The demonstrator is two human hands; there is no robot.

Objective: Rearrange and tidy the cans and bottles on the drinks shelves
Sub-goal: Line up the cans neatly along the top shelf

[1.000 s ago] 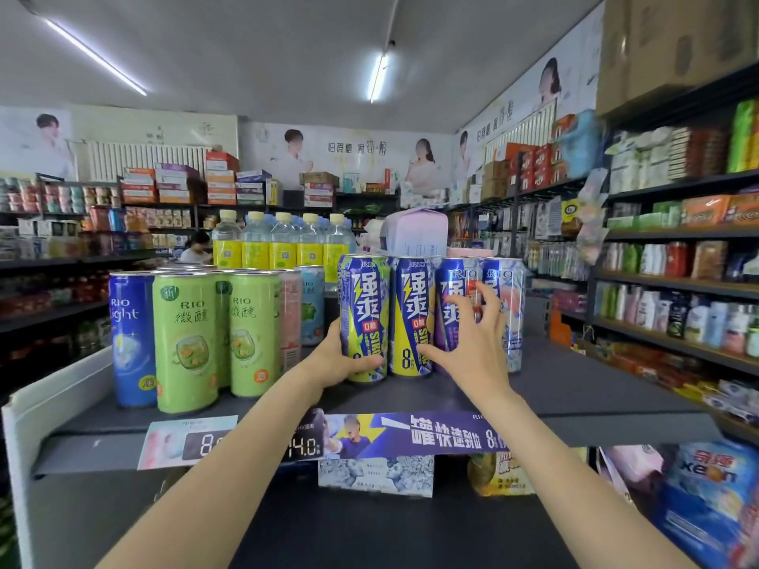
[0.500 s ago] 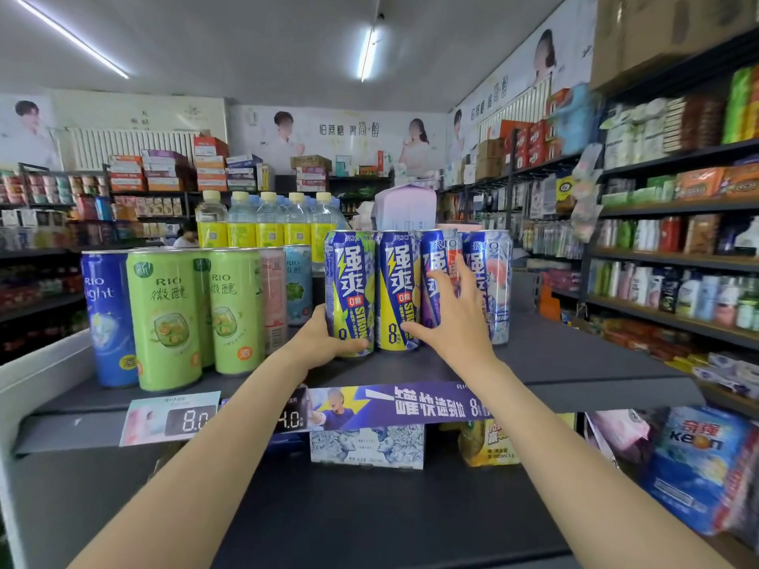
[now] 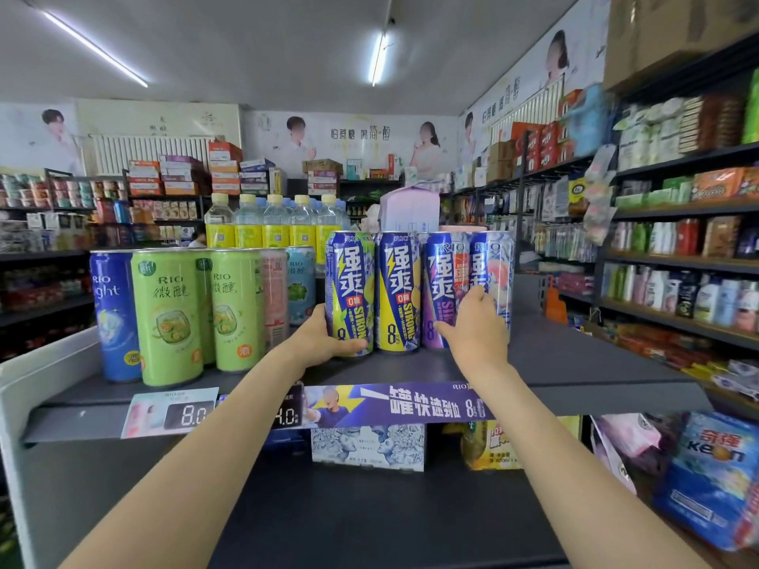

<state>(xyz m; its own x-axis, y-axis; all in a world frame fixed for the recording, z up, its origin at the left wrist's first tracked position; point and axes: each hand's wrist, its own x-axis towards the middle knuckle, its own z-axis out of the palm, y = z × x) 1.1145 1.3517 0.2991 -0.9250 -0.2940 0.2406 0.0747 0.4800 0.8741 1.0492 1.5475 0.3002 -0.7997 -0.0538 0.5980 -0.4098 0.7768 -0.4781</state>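
Note:
Several tall blue RIO cans stand in a row on the dark top shelf (image 3: 575,363). My left hand (image 3: 324,336) grips the base of the leftmost one, the blue and green can (image 3: 349,281). Beside it stands a blue and yellow can (image 3: 397,289). My right hand (image 3: 472,322) curls round the purple can (image 3: 441,277), with fingers reaching between it and the pale pink can (image 3: 495,269) at the row's right end. To the left stand green RIO cans (image 3: 168,314) and a blue RIO can (image 3: 113,314). Yellow-labelled bottles (image 3: 275,223) line up behind.
A pink carton (image 3: 406,209) sits behind the cans. Price tags and a purple banner (image 3: 394,404) hang on the shelf's front edge. Boxes (image 3: 365,447) lie on the shelf below. Stocked shelves (image 3: 677,260) run along the right aisle, and blue packs (image 3: 714,478) sit low right.
My right hand has slid right from the front of the purple can to its right side, fingers curling in. My left hand keeps its grip on the leftmost can.

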